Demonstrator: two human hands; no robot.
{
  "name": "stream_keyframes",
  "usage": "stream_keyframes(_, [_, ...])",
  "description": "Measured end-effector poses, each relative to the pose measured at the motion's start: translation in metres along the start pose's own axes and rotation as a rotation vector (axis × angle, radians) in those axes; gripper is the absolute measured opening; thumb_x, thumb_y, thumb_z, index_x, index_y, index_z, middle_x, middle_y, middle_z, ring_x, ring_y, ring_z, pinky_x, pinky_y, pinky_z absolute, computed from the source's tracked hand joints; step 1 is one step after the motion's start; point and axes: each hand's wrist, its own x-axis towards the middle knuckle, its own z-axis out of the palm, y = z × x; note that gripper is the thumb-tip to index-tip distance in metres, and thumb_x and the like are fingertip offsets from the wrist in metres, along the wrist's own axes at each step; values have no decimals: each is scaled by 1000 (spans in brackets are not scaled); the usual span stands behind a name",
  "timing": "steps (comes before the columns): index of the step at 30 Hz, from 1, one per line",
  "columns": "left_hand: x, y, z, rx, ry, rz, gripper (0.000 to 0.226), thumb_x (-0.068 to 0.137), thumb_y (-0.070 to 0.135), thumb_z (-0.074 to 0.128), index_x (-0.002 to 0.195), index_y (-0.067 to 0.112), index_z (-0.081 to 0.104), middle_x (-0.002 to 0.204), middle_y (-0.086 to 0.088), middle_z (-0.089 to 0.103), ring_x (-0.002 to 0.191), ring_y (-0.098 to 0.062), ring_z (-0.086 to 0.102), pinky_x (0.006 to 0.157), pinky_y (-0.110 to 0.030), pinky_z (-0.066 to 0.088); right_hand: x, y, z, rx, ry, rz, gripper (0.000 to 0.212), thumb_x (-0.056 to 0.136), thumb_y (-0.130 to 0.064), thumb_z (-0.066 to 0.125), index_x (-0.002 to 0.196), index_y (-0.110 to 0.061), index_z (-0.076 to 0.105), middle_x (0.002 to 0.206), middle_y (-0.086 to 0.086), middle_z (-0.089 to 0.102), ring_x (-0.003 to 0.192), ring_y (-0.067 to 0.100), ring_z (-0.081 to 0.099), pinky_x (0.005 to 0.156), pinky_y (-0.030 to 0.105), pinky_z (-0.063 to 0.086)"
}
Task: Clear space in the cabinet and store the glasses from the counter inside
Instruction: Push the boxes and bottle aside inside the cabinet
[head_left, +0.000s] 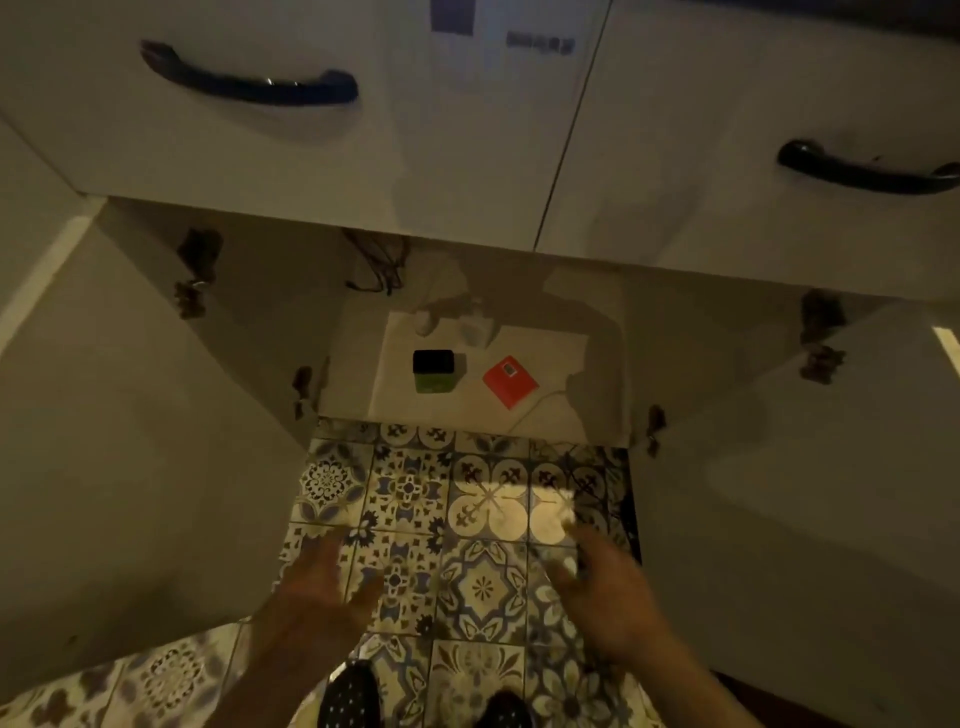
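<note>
Nearest the camera, both hands hang empty over the patterned floor tiles (483, 587). The left hand (317, 587) is spread with palm half up; the right hand (602, 597) is loose and blurred, fingers apart, grasping nothing. Below them, two dark dotted slippers (350, 696) stand on the tiles.

On either side the cabinet doors stand wide: the left door (130, 467) and the right door (805, 493) flank a clear lane of floor straight to the opening. Their inner edges and the dark hinges (192, 299) are what a wrist or sleeve could catch on going in.

Further in, the cabinet floor (545, 364) carries a small black-topped green box (434, 371) and, just beside it, a flat red box (510, 382); pale shapes behind them are too dim to name. A thin cord (535, 410) runs out near the front lip. Bare shelf lies to the right of the red box.

Above, the drawer fronts with dark handles (249, 83) overhang the opening, so headroom is low.

No glasses are in view; the surface holding them is out of frame. My reading: the doors are open, clearing has yet to begin, and storing is all still ahead.
</note>
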Motion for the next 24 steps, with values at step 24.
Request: stream_keyframes(24, [157, 91, 63, 431, 142, 476, 91, 86, 76, 34, 157, 38, -9, 168, 2, -7, 153, -21, -8, 121, -42, -6, 162, -31, 2, -364, 206, -253, 81, 94, -54, 52, 157, -24, 13, 165, 7, 15, 151, 29, 11, 121, 47, 20])
